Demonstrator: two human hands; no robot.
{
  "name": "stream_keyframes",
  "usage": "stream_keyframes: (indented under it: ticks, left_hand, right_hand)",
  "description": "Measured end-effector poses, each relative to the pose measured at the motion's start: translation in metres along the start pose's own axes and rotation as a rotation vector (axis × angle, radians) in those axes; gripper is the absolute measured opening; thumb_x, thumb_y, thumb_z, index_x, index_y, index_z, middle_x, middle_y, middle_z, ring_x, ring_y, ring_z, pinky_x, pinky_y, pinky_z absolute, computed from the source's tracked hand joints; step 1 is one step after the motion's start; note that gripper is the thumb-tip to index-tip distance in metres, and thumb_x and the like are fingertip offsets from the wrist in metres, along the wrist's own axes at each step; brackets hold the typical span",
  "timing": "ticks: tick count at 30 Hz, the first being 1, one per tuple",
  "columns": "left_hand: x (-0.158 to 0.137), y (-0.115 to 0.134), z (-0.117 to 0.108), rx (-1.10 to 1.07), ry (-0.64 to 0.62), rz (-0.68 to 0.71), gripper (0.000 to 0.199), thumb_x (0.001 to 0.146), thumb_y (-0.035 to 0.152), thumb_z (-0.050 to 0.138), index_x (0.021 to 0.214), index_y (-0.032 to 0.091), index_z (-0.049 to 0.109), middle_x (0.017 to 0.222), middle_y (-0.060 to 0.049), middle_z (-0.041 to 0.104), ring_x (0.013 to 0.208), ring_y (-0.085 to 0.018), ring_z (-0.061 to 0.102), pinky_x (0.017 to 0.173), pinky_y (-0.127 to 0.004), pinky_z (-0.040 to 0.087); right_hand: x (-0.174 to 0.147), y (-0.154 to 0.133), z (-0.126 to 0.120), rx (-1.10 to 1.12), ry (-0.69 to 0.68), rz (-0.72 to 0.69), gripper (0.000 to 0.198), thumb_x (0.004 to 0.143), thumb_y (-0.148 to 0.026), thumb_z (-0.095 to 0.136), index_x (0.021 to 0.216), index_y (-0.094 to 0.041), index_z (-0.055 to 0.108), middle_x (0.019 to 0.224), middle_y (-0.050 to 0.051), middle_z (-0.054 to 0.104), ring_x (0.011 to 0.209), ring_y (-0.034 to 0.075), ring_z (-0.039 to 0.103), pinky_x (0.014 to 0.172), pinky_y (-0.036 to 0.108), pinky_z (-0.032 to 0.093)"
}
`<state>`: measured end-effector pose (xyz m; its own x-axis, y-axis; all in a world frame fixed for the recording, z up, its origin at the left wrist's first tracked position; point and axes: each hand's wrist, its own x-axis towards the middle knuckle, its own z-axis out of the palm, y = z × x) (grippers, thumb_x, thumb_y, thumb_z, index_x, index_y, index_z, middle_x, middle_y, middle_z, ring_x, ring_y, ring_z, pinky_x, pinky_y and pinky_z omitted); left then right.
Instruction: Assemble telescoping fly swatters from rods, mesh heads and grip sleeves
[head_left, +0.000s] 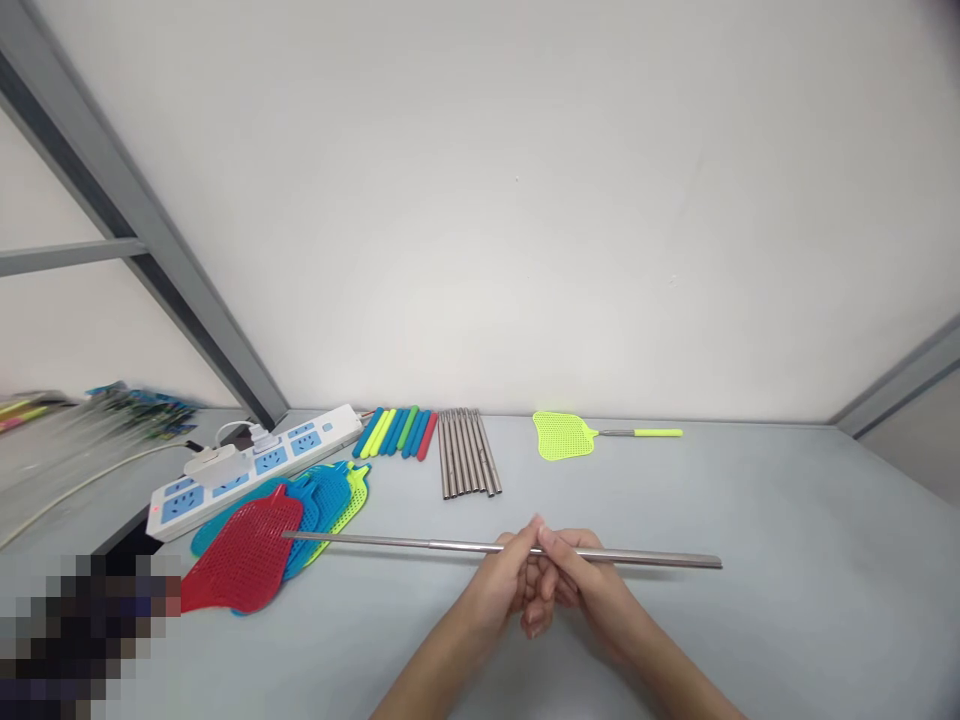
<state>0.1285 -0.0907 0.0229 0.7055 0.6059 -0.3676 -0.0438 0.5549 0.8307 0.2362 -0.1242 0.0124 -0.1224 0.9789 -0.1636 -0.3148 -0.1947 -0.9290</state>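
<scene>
A long telescopic metal rod (652, 558), pulled out to a thinner section at its left end, lies level across my hands just above the table. My left hand (499, 585) is closed round its middle. Beside it, touching, my right hand (592, 580) grips the thicker part, thumb on top. The rod's thin tip passes in front of a pile of fly swatter heads (251, 550), red on top with blue and yellow-green ones beneath. Beyond my hands, several shorter metal rods (466, 455) lie side by side. Next to them is a row of coloured handles (395, 432).
A yellow-green fly swatter (566, 436) with its handle lies near the wall. A white power strip (255, 468) with a plug and adapter sits at left. Clear plastic packages (112, 430) and a white cable lie farther left. Grey frame posts (157, 240) flank the table (750, 490).
</scene>
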Motion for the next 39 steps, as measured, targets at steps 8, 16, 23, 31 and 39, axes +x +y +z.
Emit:
stream_keyframes:
  ticks: [8,16,23,31,39]
  left_hand:
    - [-0.023,0.017,0.006,-0.01,-0.04,-0.001,0.042,0.077,0.039,0.035,0.042,0.016,0.042,0.033,0.002,0.037,0.033,-0.007,0.034,0.042,-0.022,0.029]
    - [-0.044,0.03,0.014,-0.172,-0.08,-0.168,0.036,0.075,0.036,0.035,0.044,0.019,0.033,0.022,0.006,0.027,0.023,-0.006,0.019,0.033,-0.02,0.017]
    - [-0.04,0.033,0.004,-0.158,-0.084,-0.243,0.036,0.076,0.035,0.032,0.043,0.02,0.03,0.022,0.006,0.025,0.023,-0.007,0.023,0.033,-0.02,0.016]
    - [-0.042,0.036,0.002,-0.093,-0.024,-0.209,0.035,0.077,0.038,0.035,0.048,0.019,0.031,0.026,0.008,0.024,0.026,-0.007,0.027,0.036,-0.02,0.02]
    - [-0.039,0.036,-0.005,-0.08,0.0,-0.192,0.035,0.077,0.038,0.037,0.048,0.019,0.03,0.027,0.009,0.022,0.027,-0.006,0.026,0.037,-0.02,0.021]
  right_hand:
    - [-0.006,-0.003,0.006,0.066,0.075,-0.002,0.046,0.076,-0.037,0.046,0.036,-0.017,0.033,0.033,-0.005,0.027,0.035,0.006,0.024,0.04,0.024,0.018]
    - [-0.026,-0.021,0.016,0.142,0.05,0.024,0.047,0.067,-0.046,0.054,0.042,-0.02,0.024,0.039,-0.008,0.017,0.035,0.004,0.017,0.034,0.023,0.01]
    - [-0.022,-0.022,0.013,0.186,0.079,0.086,0.047,0.067,-0.045,0.054,0.044,-0.02,0.023,0.04,-0.008,0.016,0.034,0.004,0.014,0.034,0.023,0.007]
    - [-0.02,-0.025,0.014,0.175,0.123,0.056,0.046,0.068,-0.041,0.054,0.045,-0.02,0.02,0.042,-0.009,0.015,0.038,0.004,0.012,0.037,0.023,0.007]
    - [-0.017,-0.021,0.005,0.156,0.118,0.088,0.045,0.073,-0.038,0.048,0.045,-0.02,0.018,0.04,-0.008,0.015,0.036,0.005,0.013,0.038,0.024,0.007]
